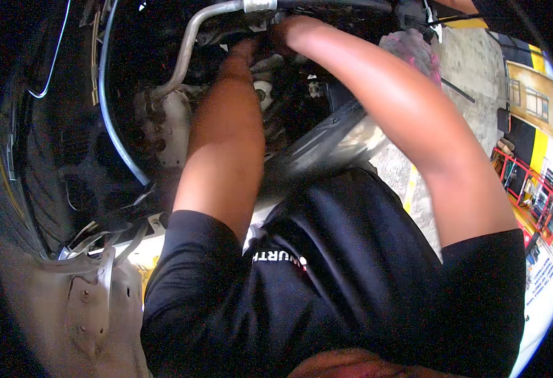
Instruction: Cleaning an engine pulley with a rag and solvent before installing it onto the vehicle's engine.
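Both my arms reach up into the dark underside or bay of a vehicle. My left hand [243,49] is among the shadowed parts, just right of a bent silver metal pipe [193,39]. Close beside it, my right hand [291,30] bends inward at the wrist, below the pipe's upper run. The fingers of both hands are lost in shadow, so what they touch or hold cannot be made out. A pale metal housing [174,126] lies left of my left forearm, and a round light-coloured fitting [262,93] shows just right of it.
A long curved blue-grey tube [107,104] runs down the left. A shiny metal panel [327,140] crosses beneath my forearms. Beige sheet metal [90,302] fills the lower left. Beyond my right arm are a grey and pink bundle [418,53], concrete floor [478,60] and a red rack [531,183].
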